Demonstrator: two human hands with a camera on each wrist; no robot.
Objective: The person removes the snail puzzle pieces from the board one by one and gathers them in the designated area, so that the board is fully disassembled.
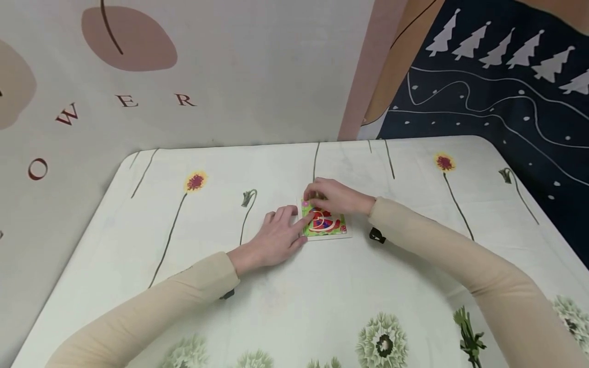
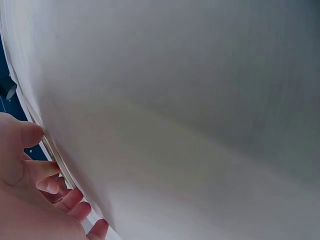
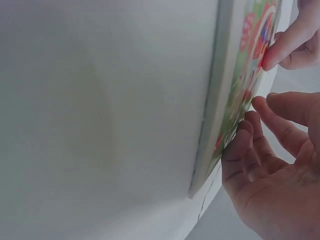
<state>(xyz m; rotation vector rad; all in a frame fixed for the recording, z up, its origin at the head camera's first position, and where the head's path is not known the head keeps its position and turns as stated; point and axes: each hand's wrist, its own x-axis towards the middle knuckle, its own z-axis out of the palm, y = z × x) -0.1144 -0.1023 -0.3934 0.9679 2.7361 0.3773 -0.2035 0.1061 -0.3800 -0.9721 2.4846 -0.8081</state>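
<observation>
Touching the board (image 1: 335,228) toward the tabletop's (image 1: 294,306) far edge, my left grip (image 1: 277,237) is spread; whether my right grip (image 1: 339,197) pinches, I can't tell.

Table (image 1: 285,312), white, flower-printed surface; fills middle and lower frame in the head view, far corners rounded. Printed yellow-and-red blooms (image 1: 195,182) left of centre and at right, thin dark stems below; pale green rosettes (image 1: 382,343) along the bottom. Lying flat near frame centre: small squarish board (image 1: 338,228), brightly coloured picture, pale edge.
</observation>
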